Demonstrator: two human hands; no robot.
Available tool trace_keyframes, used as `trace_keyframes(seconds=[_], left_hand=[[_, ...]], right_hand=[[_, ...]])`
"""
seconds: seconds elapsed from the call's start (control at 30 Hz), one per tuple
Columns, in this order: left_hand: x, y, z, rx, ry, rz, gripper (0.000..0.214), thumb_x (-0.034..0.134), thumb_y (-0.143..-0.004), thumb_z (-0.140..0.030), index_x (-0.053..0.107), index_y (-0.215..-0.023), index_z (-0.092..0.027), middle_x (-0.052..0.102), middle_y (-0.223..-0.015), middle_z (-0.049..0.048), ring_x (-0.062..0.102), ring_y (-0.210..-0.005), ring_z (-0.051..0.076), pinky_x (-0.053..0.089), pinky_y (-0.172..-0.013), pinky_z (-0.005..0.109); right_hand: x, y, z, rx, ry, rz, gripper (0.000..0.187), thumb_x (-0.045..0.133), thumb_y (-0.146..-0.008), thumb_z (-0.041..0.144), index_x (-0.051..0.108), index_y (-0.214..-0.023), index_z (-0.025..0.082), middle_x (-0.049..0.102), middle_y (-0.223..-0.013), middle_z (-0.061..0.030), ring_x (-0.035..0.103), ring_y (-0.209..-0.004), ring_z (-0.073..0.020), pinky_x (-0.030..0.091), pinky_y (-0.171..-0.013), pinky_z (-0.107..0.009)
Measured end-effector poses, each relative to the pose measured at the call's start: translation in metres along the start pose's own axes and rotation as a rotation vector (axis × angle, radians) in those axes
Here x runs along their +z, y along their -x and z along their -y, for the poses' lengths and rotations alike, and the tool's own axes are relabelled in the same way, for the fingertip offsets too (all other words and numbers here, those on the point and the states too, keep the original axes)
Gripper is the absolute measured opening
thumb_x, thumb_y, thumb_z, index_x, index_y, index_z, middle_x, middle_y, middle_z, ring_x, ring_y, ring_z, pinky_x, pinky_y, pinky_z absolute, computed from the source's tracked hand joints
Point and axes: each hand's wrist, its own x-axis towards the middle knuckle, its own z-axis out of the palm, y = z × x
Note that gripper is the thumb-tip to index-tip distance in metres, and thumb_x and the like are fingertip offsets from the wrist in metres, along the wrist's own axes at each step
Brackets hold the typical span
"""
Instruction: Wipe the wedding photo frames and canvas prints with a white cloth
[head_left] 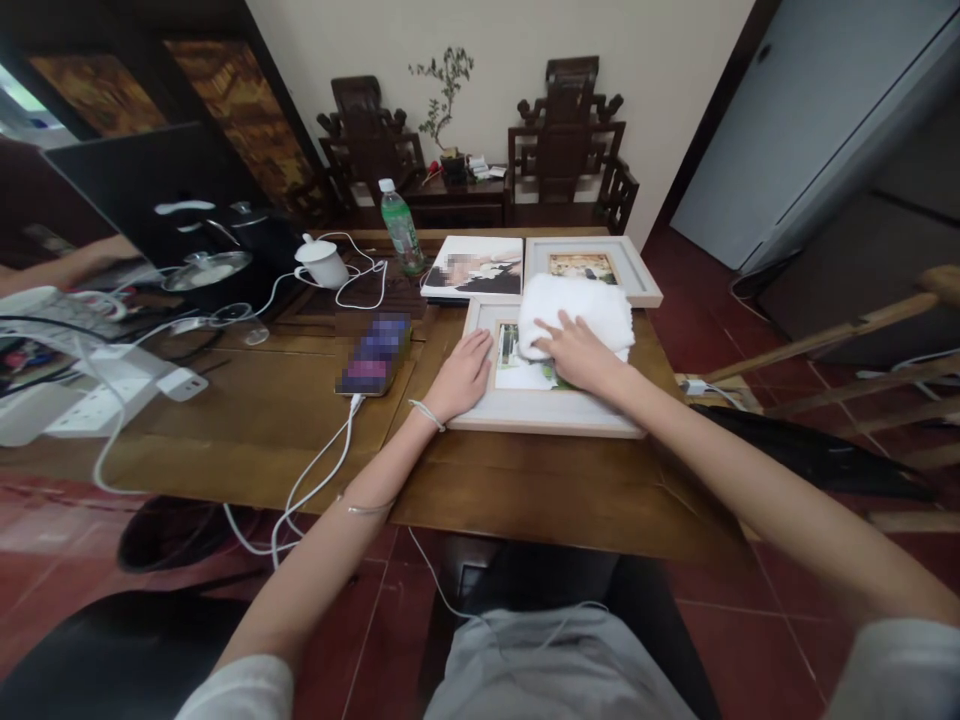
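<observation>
A light wooden picture frame (547,412) lies flat on the table, with a photo (508,360) in its middle, partly covered. My left hand (463,375) rests on the frame's left edge, its fingers stretched out flat. A folded white towel (581,305) covers the frame's upper right part. My right hand (577,350) presses on the towel, its fingers spread over the front edge and gripping the cloth. Behind it lies a second picture frame (649,285), which the towel overlaps. To that one's left is a flat photo panel (480,262).
Left of the frame, a phone (373,355) lies plugged into a white cable. Farther back stand a green-labelled bottle (403,232) and a white lidded cup (322,262). A power strip (112,395), a laptop (150,185) and another person's arm (75,265) are at left.
</observation>
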Motion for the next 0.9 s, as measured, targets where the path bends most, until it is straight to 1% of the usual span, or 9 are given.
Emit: trace_keyframes(seconds=[0.1, 0.2, 0.27, 0.33, 0.47, 0.67, 0.77, 0.83, 0.9], left_hand=[[0.002, 0.0, -0.001, -0.01, 0.004, -0.014, 0.048, 0.036, -0.096, -0.022, 0.048, -0.141, -0.009, 0.049, -0.149, 0.0183, 0.038, -0.144, 0.029, 0.029, -0.122, 0.052], [0.004, -0.001, -0.001, -0.016, -0.007, -0.029, 0.047, 0.037, -0.096, -0.022, 0.049, -0.139, -0.009, 0.05, -0.148, 0.0182, 0.04, -0.143, 0.029, 0.03, -0.121, 0.051], [0.003, -0.001, -0.002, -0.015, -0.023, -0.025, 0.047, 0.036, -0.096, -0.022, 0.05, -0.137, -0.006, 0.05, -0.147, 0.0195, 0.04, -0.143, 0.029, 0.03, -0.121, 0.05], [0.002, -0.001, -0.003, -0.009, -0.035, -0.015, 0.048, 0.035, -0.096, -0.022, 0.051, -0.137, -0.003, 0.05, -0.147, 0.0208, 0.04, -0.143, 0.029, 0.03, -0.122, 0.048], [0.002, -0.001, -0.003, -0.005, -0.017, -0.016, 0.047, 0.035, -0.096, -0.022, 0.05, -0.137, -0.006, 0.05, -0.148, 0.0192, 0.039, -0.143, 0.028, 0.03, -0.122, 0.05], [0.003, -0.001, 0.001, -0.004, -0.002, -0.013, 0.047, 0.037, -0.096, -0.022, 0.05, -0.139, -0.01, 0.05, -0.148, 0.0177, 0.039, -0.143, 0.029, 0.03, -0.121, 0.053], [0.002, -0.001, 0.001, -0.001, 0.005, -0.009, 0.047, 0.036, -0.096, -0.023, 0.05, -0.139, -0.009, 0.049, -0.149, 0.0186, 0.039, -0.144, 0.029, 0.03, -0.121, 0.053], [0.001, -0.001, 0.0, -0.008, 0.004, -0.007, 0.047, 0.036, -0.096, -0.023, 0.05, -0.138, -0.007, 0.048, -0.149, 0.0199, 0.038, -0.144, 0.03, 0.03, -0.121, 0.052], [0.0, 0.0, -0.001, -0.014, -0.004, -0.005, 0.047, 0.036, -0.096, -0.023, 0.051, -0.138, -0.006, 0.048, -0.149, 0.0199, 0.038, -0.144, 0.029, 0.03, -0.121, 0.051]], right_hand=[[-0.021, 0.033, 0.024, -0.069, -0.044, 0.082, 0.059, 0.041, -0.078, -0.004, 0.064, -0.129, 0.014, 0.045, -0.153, -0.0147, 0.045, -0.133, -0.0392, 0.041, -0.1, -0.053], [-0.047, 0.063, 0.045, -0.143, -0.121, 0.185, 0.057, 0.043, -0.074, -0.005, 0.068, -0.121, 0.016, 0.064, -0.132, -0.0162, 0.063, -0.109, -0.0307, 0.049, -0.084, -0.04], [-0.057, 0.074, 0.056, -0.182, -0.164, 0.213, 0.053, 0.043, -0.073, -0.005, 0.069, -0.114, 0.017, 0.07, -0.118, -0.0154, 0.067, -0.098, -0.0269, 0.049, -0.077, -0.035], [-0.058, 0.077, 0.064, -0.2, -0.171, 0.172, 0.052, 0.042, -0.074, -0.004, 0.069, -0.113, 0.017, 0.067, -0.125, -0.0149, 0.064, -0.107, -0.0283, 0.048, -0.081, -0.036], [-0.034, 0.059, 0.06, -0.17, -0.148, 0.087, 0.057, 0.041, -0.077, -0.002, 0.064, -0.125, 0.018, 0.049, -0.15, -0.0105, 0.047, -0.132, -0.0343, 0.043, -0.099, -0.048], [0.002, -0.006, 0.004, 0.014, -0.06, -0.079, 0.065, 0.036, -0.077, -0.006, 0.055, -0.136, 0.012, 0.031, -0.161, -0.0118, 0.026, -0.145, -0.0393, 0.031, -0.109, -0.061], [0.009, -0.028, -0.013, 0.067, -0.045, -0.112, 0.066, 0.036, -0.076, -0.007, 0.054, -0.137, 0.012, 0.031, -0.162, -0.0113, 0.021, -0.147, -0.0426, 0.027, -0.11, -0.066], [0.009, -0.03, -0.011, 0.055, -0.042, -0.084, 0.065, 0.035, -0.077, -0.007, 0.056, -0.135, 0.012, 0.033, -0.161, -0.0109, 0.019, -0.147, -0.0447, 0.025, -0.11, -0.069], [0.006, -0.021, 0.001, 0.02, -0.055, -0.034, 0.065, 0.035, -0.077, -0.007, 0.058, -0.133, 0.012, 0.036, -0.159, -0.0111, 0.019, -0.146, -0.0457, 0.024, -0.11, -0.071]])
